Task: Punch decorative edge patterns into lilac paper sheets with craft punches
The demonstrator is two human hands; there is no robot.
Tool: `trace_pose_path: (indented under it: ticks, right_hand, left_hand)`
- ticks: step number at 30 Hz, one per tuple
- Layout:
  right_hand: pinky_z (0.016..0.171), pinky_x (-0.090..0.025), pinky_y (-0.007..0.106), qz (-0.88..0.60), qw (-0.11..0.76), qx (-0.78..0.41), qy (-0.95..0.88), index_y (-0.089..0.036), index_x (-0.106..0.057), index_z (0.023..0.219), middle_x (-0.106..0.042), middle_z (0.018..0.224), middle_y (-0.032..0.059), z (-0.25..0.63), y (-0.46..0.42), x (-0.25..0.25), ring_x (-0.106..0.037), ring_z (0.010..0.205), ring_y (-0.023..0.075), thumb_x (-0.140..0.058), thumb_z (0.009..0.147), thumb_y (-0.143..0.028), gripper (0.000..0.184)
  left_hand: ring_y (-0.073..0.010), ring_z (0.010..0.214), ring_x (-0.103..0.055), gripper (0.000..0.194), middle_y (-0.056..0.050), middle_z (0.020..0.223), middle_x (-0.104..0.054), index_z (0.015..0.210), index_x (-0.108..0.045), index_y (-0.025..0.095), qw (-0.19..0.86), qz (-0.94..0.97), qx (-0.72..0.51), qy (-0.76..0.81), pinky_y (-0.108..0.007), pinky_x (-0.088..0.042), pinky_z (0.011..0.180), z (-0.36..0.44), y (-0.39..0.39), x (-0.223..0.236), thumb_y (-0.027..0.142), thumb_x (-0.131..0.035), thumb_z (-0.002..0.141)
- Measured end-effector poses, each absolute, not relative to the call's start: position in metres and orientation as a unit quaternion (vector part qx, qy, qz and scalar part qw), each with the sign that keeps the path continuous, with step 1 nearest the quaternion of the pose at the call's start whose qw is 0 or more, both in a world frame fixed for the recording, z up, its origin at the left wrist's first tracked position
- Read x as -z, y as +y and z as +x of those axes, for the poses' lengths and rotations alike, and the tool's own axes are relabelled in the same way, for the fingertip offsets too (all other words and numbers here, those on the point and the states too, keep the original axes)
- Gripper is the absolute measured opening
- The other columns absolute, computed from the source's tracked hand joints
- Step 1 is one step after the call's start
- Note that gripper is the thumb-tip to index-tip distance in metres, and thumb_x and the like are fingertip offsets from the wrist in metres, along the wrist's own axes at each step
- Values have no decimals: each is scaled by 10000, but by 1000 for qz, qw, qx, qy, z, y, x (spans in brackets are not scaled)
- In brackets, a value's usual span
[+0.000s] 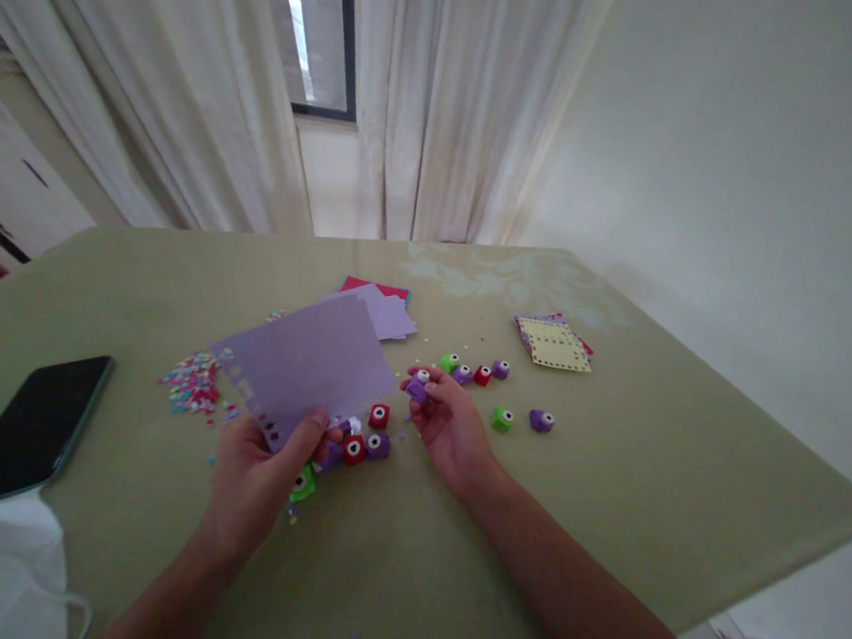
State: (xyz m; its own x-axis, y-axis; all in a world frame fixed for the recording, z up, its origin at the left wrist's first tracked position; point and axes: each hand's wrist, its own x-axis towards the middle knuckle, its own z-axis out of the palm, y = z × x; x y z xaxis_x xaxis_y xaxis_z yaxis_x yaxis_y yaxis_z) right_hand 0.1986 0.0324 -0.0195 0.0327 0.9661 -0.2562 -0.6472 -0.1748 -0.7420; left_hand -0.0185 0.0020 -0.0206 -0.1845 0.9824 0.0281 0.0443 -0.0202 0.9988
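"Where's the rectangular light-purple paper sheet (316,360)?"
"Above the green worktop (639,500), pinched by the left hand's (250,482) fingers."
"And the right hand (453,432)?"
"Its fingers grasp a small purple plastic craft punch (416,391), near the sheet's right edge."

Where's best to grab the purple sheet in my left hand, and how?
Probably pinch the purple sheet at its far right corner, coming from the right: it's thin, that corner looks plain, holes mark the left edge, and the left hand grips the near edge. The right hand holds a purple punch, so free it first.
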Motion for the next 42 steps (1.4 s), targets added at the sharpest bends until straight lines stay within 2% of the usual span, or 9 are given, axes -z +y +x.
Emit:
trace_pose_path:
  ticks: [9,13,16,21,26,30,36,39,42]
  right_hand:
    - [585,-550,185,-373,584,-688,-216,-173,-782,984,-748,850,16,195,31,23,-621,634,99,-752,726,-209,262]
    - [679,-606,217,-369,576,-696,-220,-190,-753,962,-750,881,10,194,30,27,-690,733,127,-814,730,-212,241]
    - [738,-617,216,-357,583,-695,-222,-196,-752,978,-764,933,4,193,30,28,-711,798,125,-901,725,-244,298]
    - [616,-545,132,-332,601,-693,-220,-200,-785,1057,-774,939,-10,195,31,26,-656,716,70,-977,716,-319,409]
    - [643,-573,174,-305,607,-701,-217,-200,-780,1138,-788,978,28,199,30,17,-632,668,80,-935,789,-374,420]
    - [650,-584,194,-300,608,-699,-227,-215,-776,1126,-770,942,15,200,29,16,-629,657,89,-929,789,-416,421]
    - [688,-591,171,-288,599,-711,-231,-226,-767,1163,-785,997,12,202,29,11,-672,717,87,-939,770,-322,440]
    - [666,-576,177,-297,594,-715,-218,-190,-772,1142,-774,917,24,203,31,9,-662,709,99,-901,810,-361,394]
    - [543,-493,167,-308,587,-720,-206,-156,-779,976,-685,716,-10,203,35,12,-570,597,86,-905,802,-483,391]
  left_hand:
    - [-184,530,-705,254,-13,668,-756,809,-729,209,470,432,-555,533,-244,-575,481,-20,0,27,406,-883,760]
    - [-184,521,-705,237,-11,664,-755,813,-726,215,471,447,-557,517,-240,-569,472,-20,-2,27,393,-878,774]
    - [-172,534,-709,227,-7,677,-759,818,-726,217,482,443,-555,513,-225,-575,491,-22,-3,30,385,-875,787]
    - [-159,505,-695,259,11,653,-747,805,-705,211,496,391,-579,516,-212,-572,472,-19,-3,22,366,-898,728]
    - [-150,492,-678,286,40,633,-716,797,-673,208,496,336,-605,524,-208,-564,447,-14,0,6,303,-900,651]
    - [-131,475,-644,257,40,606,-695,740,-654,208,487,344,-615,516,-194,-536,428,-13,2,5,258,-886,644]
    - [-148,498,-669,288,26,641,-728,791,-691,206,493,346,-602,524,-211,-555,451,-16,2,13,327,-914,655]
    - [-176,547,-704,302,-1,672,-756,818,-714,199,482,388,-577,533,-238,-582,501,-19,2,17,374,-922,685]
    - [-189,580,-709,268,-22,698,-773,777,-739,202,452,464,-539,538,-249,-569,510,-19,3,15,415,-896,737]
